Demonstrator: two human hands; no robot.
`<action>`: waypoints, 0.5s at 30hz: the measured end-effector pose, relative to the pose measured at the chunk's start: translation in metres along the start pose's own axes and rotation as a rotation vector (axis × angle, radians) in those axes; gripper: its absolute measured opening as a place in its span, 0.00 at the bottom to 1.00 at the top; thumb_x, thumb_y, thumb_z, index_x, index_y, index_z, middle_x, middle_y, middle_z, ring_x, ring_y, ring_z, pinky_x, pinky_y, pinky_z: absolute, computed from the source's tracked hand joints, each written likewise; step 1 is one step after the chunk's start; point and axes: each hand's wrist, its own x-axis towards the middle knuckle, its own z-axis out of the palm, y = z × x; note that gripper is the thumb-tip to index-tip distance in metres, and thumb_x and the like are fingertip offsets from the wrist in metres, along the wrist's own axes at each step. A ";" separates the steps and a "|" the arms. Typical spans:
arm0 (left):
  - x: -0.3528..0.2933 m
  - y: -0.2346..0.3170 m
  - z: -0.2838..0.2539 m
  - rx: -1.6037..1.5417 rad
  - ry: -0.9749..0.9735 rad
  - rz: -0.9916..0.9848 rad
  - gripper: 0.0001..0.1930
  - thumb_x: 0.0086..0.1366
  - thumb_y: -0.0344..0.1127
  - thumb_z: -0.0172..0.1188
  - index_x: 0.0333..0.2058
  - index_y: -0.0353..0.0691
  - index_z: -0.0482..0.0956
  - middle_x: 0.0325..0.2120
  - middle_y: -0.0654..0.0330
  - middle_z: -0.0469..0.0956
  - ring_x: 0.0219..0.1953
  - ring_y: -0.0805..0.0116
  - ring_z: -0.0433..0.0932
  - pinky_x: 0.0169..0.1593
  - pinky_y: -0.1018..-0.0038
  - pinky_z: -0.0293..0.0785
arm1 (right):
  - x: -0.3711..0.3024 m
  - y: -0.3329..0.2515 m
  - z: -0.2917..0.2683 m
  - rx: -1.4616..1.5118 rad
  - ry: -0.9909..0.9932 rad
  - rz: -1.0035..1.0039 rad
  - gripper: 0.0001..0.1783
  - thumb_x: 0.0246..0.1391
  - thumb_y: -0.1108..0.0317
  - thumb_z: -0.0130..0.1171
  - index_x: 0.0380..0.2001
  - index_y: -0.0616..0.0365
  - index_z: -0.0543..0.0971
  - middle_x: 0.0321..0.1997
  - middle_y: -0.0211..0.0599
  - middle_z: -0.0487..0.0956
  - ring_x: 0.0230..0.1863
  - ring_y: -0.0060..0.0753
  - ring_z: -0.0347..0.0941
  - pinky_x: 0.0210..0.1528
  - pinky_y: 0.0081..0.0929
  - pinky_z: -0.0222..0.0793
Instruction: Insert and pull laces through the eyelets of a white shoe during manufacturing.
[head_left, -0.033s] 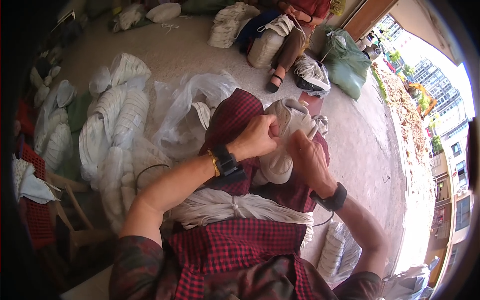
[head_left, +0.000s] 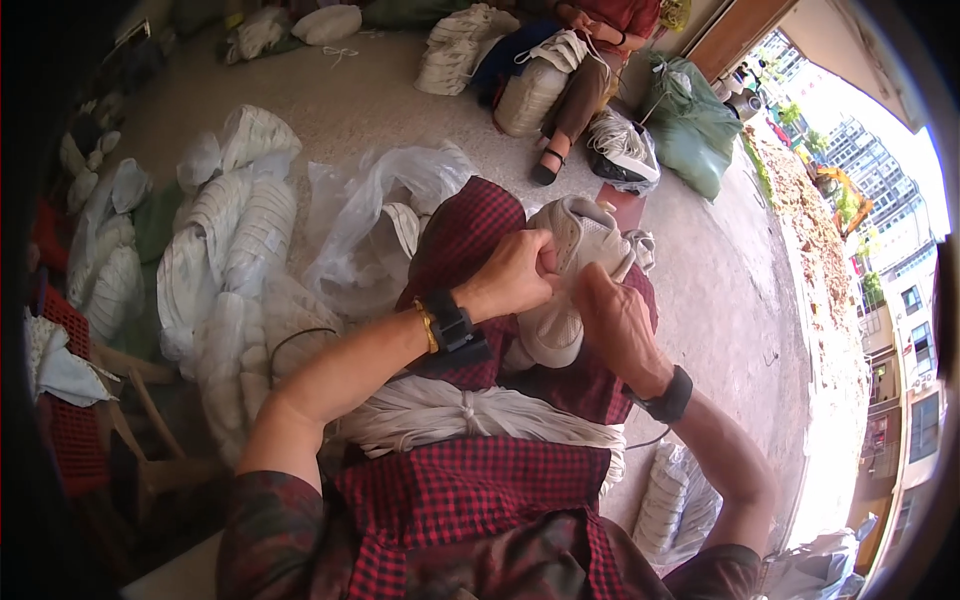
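the shoe, pale and partly mesh, rests on the cloth-covered knees, its rounded mesh end toward the wearer. at its nine o'clock the left hand has fingers curled, tips pressed together against the shoe; whether anything thin is caught there is too fine to see. at four o'clock the right hand bends over the shoe's edge, its fingertips hidden, so i cannot tell whether they grip.

the shoe could slip or twist, i judge, if the knees part or both hands pull unevenly, since nothing firm backs it. a tug could also snag the soft edge.

at seven o'clock a lace bundle crosses the lap and could slide off if the thighs tilt. bagged stacks lie at nine, a co-worker sits at twelve, and a green sack stands at one.
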 end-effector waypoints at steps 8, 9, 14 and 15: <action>-0.001 0.007 0.002 0.044 -0.010 -0.031 0.10 0.51 0.28 0.69 0.27 0.32 0.75 0.22 0.56 0.80 0.26 0.68 0.79 0.30 0.71 0.74 | -0.001 0.008 0.009 -0.283 -0.095 -0.187 0.16 0.48 0.83 0.50 0.42 0.61 0.63 0.30 0.55 0.77 0.33 0.63 0.77 0.30 0.51 0.70; 0.001 0.005 0.003 0.068 0.009 -0.004 0.10 0.51 0.28 0.69 0.27 0.32 0.75 0.22 0.55 0.79 0.26 0.68 0.79 0.30 0.71 0.74 | 0.002 0.015 0.012 -0.219 -0.064 -0.122 0.12 0.52 0.81 0.51 0.40 0.61 0.66 0.25 0.52 0.76 0.31 0.60 0.77 0.29 0.50 0.69; 0.005 0.008 -0.001 0.110 -0.014 0.005 0.11 0.50 0.29 0.69 0.27 0.31 0.76 0.24 0.53 0.80 0.28 0.64 0.81 0.33 0.69 0.76 | -0.006 0.017 0.007 0.128 0.018 -0.106 0.05 0.58 0.73 0.53 0.36 0.61 0.70 0.25 0.54 0.76 0.29 0.59 0.76 0.29 0.48 0.68; 0.006 0.010 0.003 0.109 -0.010 0.007 0.11 0.50 0.30 0.70 0.28 0.31 0.76 0.24 0.53 0.80 0.28 0.64 0.81 0.32 0.69 0.76 | -0.006 0.025 0.006 0.015 -0.034 -0.136 0.05 0.59 0.72 0.53 0.36 0.61 0.70 0.25 0.54 0.76 0.29 0.59 0.76 0.29 0.48 0.67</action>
